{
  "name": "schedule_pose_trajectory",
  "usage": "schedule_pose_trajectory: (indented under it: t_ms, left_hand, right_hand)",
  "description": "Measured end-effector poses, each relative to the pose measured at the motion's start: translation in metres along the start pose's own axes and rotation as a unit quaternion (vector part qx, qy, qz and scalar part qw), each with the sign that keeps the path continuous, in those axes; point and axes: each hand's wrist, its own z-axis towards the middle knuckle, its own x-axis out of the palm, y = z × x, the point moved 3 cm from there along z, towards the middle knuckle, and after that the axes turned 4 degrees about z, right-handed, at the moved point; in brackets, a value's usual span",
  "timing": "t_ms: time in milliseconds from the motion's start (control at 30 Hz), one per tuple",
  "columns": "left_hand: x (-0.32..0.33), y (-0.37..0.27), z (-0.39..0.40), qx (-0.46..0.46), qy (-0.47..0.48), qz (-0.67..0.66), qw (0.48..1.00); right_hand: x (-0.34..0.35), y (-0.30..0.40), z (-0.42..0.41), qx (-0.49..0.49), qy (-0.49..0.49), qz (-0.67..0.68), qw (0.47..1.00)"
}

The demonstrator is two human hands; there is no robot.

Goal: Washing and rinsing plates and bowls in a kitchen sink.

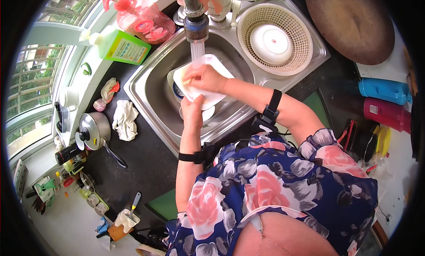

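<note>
Over the sink, my left hand (192, 112) grips the near edge of a white square dish (212, 98), its thumb on the dish's face. My right hand (208, 79) presses curled fingers onto the same dish. Motion blurs those fingertips, and I cannot tell whether a sponge or cloth is under them. Water runs from the faucet (196, 27) onto the far side of the dish. Below it in the steel sink (159, 86) sit a blue-patterned dish (178, 90) and a white bowl (208, 114), both partly hidden.
A plastic colander (244, 50) with an upturned white bowl (270, 43) stands on the drainboard. Left of the sink are a pink pump bottle (146, 22), a green detergent bottle (123, 47), a white rag (125, 120) and a lidded saucepan (96, 130). A large round board (350, 23) lies far right.
</note>
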Motion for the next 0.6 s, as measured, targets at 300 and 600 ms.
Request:
schedule_pose_trajectory:
  t_ms: [300,600]
  left_hand:
    - [-0.002,0.0,-0.008,0.002,-0.016,0.052,0.999]
    - [-0.009,-0.009,-0.011,-0.009,-0.034,-0.013,0.999]
  right_hand:
    - [0.015,0.026,0.011,-0.103,0.001,-0.013,0.995]
    - [-0.03,-0.003,-0.016,-0.062,-0.015,-0.229,0.971]
